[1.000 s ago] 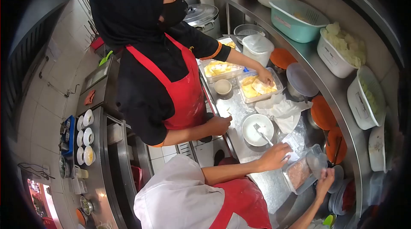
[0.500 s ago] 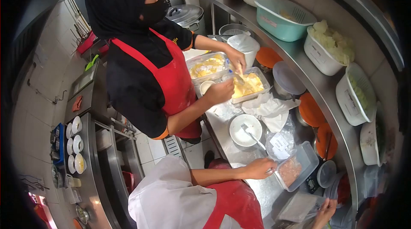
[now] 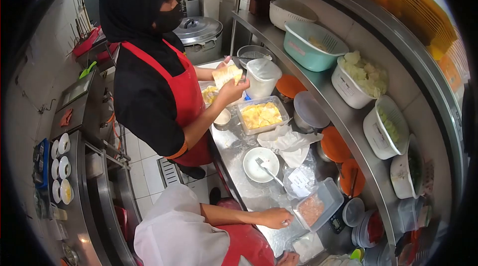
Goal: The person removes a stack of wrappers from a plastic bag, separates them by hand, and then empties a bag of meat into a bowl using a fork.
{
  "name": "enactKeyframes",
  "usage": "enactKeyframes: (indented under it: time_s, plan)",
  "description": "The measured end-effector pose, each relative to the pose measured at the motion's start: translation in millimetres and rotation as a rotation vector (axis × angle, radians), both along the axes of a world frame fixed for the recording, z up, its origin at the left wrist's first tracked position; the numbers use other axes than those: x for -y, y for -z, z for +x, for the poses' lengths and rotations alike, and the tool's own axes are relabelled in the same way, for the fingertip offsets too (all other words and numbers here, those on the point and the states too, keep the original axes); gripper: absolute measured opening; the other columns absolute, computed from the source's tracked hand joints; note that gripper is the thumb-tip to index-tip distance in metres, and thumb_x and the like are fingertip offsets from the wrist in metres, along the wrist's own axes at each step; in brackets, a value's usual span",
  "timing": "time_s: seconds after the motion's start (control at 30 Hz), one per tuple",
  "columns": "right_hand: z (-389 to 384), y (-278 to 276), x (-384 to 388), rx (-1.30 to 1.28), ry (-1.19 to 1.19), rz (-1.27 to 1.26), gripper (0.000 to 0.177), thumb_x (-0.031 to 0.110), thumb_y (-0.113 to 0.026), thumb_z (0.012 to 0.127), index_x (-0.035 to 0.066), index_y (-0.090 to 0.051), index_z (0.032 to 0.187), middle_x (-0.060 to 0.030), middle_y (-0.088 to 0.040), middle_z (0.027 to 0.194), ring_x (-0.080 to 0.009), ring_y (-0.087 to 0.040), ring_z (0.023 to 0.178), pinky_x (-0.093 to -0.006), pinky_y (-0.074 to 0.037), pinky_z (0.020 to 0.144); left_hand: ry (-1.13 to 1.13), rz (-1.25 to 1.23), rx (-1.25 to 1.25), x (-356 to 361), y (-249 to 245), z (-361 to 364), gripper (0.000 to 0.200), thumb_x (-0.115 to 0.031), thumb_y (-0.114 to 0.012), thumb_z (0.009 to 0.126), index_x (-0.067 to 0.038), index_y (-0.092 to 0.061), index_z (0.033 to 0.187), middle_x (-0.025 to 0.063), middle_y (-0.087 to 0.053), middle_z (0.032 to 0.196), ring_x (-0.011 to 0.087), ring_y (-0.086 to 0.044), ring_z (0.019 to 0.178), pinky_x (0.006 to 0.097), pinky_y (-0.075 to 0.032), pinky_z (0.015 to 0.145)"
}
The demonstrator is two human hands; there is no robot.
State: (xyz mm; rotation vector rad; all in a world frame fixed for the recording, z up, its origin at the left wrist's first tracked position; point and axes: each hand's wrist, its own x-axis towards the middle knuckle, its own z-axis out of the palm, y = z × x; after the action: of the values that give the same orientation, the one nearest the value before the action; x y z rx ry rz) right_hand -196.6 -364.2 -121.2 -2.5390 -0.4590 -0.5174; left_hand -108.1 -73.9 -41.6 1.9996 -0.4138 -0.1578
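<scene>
Fingers on my left hand (image 3: 276, 217) are curled in loosely, with nothing that I can make out in their hold, just beside the clear tub of pink mince (image 3: 311, 210). My right hand (image 3: 288, 258) sits low at the frame edge, near the flat white packet (image 3: 307, 247); I can't tell its grip. Beyond the tub, the dark scale (image 3: 337, 222) and round lid (image 3: 353, 212) crowd the far side of the surface (image 3: 234, 168). Plastic with a white label (image 3: 299, 182) lies between the tub and the white bowl (image 3: 253, 169), whose fork (image 3: 269, 171) sticks out over the rim. Farther up, a co-worker (image 3: 172, 84) lifts a yellow sheet (image 3: 227, 75) near the tub of yellow sheets (image 3: 262, 114).
</scene>
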Motion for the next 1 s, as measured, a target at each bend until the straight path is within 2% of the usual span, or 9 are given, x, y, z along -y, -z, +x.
enactKeyframes:
  time_s: [0.1,0.17,0.23,0.3,0.33,0.47,0.57,0.7,1.0]
  plan:
    - [24,13,27,-0.035,-0.358,-0.069,0.027,0.026,-0.061,0.09,0.0,-0.067,0.089,-0.0217,-0.06,0.078,-0.0395,-0.058,0.081,-0.0475,-0.048,0.075,0.131,0.034,0.021,28,33,1,0.015,-0.015,-0.06,0.084,-0.004,-0.061,0.093,0.0148,-0.066,0.088,0.034,-0.064,0.088,0.0453,-0.049,0.074]
    - [23,-35,9,-0.273,-0.001,-0.02,0.03,0.03,-0.06,0.09,0.001,-0.067,0.092,-0.0231,-0.062,0.082,-0.0394,-0.059,0.083,-0.0489,-0.048,0.077,0.159,0.09,0.127,44,36,-1,0.016,-0.017,-0.06,0.083,-0.003,-0.061,0.091,0.0163,-0.064,0.085,0.0371,-0.063,0.086,0.0467,-0.048,0.072]
    - [30,-33,21,0.06,0.169,-0.162,0.033,0.031,-0.056,0.093,0.0,-0.066,0.095,-0.0229,-0.064,0.086,-0.0391,-0.06,0.085,-0.0489,-0.048,0.078,0.175,0.005,0.04,73,48,5,0.011,-0.014,-0.059,0.077,-0.004,-0.062,0.08,0.0156,-0.063,0.073,0.0349,-0.063,0.072,0.0467,-0.048,0.066]
    - [40,-51,2,0.04,0.285,-0.04,0.015,0.01,-0.053,0.091,-0.003,-0.054,0.087,-0.0164,-0.05,0.086,-0.0307,-0.053,0.081,-0.0401,-0.042,0.071,0.122,-0.251,-0.022,123,104,18,0.012,-0.014,-0.059,0.074,-0.003,-0.062,0.077,0.016,-0.063,0.07,0.0296,-0.063,0.068,0.0449,-0.047,0.062]
    - [52,0,34,-0.045,0.21,-0.084,0.021,0.01,-0.053,0.087,-0.005,-0.059,0.1,-0.0264,-0.055,0.103,-0.0429,-0.053,0.097,-0.0503,-0.042,0.083,0.006,-0.273,-0.287,146,122,20,0.016,-0.017,-0.06,0.072,-0.002,-0.064,0.077,0.0165,-0.065,0.072,0.0257,-0.062,0.066,0.0438,-0.047,0.06]
    - [73,25,3,-0.131,0.34,-0.167,0.036,0.019,-0.066,0.078,-0.001,-0.062,0.108,-0.0212,-0.061,0.109,-0.0371,-0.055,0.106,-0.0482,-0.042,0.091,-0.015,0.091,-0.336,141,59,23,0.049,-0.042,-0.067,0.077,0.0,-0.066,0.101,0.0253,-0.067,0.094,0.0395,-0.065,0.09,0.0487,-0.051,0.08]
    - [77,-9,-17,-0.006,0.258,-0.046,0.018,0.012,-0.065,0.07,0.001,-0.057,0.081,-0.02,-0.057,0.087,-0.0366,-0.054,0.086,-0.0467,-0.041,0.075,-0.065,0.068,-0.225,158,84,25,0.056,-0.031,-0.068,0.078,0.007,-0.054,0.116,0.0311,-0.059,0.112,0.0434,-0.058,0.106,0.0451,-0.048,0.09]
    - [61,-31,-21,-0.14,0.516,-0.095,0.025,0.011,-0.063,0.079,-0.001,-0.063,0.101,-0.0167,-0.053,0.116,-0.0351,-0.051,0.109,-0.0465,-0.042,0.092,-0.069,0.073,-0.249,145,84,21,0.042,0.001,-0.06,0.079,0.006,-0.052,0.12,0.029,-0.064,0.097,0.0442,-0.06,0.097,0.0476,-0.046,0.085]
    - [40,-37,-36,-0.175,0.926,-0.169,0.054,0.018,-0.063,0.082,0.004,-0.049,0.133,-0.0213,-0.043,0.131,-0.0372,-0.042,0.12,-0.0515,-0.036,0.1,0.045,0.258,0.109,118,71,8,0.012,0.0,-0.059,0.079,0.0,-0.062,0.091,0.023,-0.067,0.081,0.041,-0.065,0.082,0.0474,-0.049,0.075]
